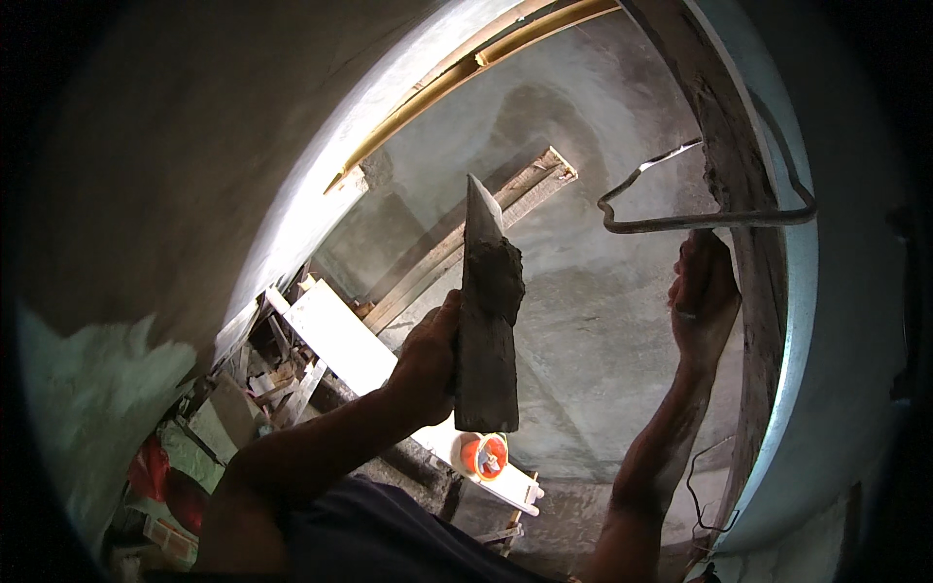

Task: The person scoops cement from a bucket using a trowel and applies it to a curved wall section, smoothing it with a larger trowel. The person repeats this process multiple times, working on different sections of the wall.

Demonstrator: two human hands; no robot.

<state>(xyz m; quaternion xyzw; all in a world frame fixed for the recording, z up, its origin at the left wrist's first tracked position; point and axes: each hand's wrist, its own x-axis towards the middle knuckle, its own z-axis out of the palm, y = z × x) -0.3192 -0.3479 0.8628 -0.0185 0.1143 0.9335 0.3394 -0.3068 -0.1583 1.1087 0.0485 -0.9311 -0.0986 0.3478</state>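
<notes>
My left hand [428, 364] is closed on the side of a long flat plastering float [486, 384], grey and narrowing to a pale point at its upper end. A lump of wet mortar [494, 277] sits on its face. On the right, my right hand [705, 291] is raised with its fingers curled in, close beside a mortar-smeared edge [763, 291]. What those fingers hold, if anything, is hidden. Just above this hand a bent metal rod clamp [709, 222] reaches around the edge.
Below lies a white plank [340, 330] with an orange bucket [484, 457] on it. A wooden beam [466, 238] crosses farther down. Scrap wood and rubble [282, 379] are heaped at the left. A second bent rod [695, 491] hangs at the lower right.
</notes>
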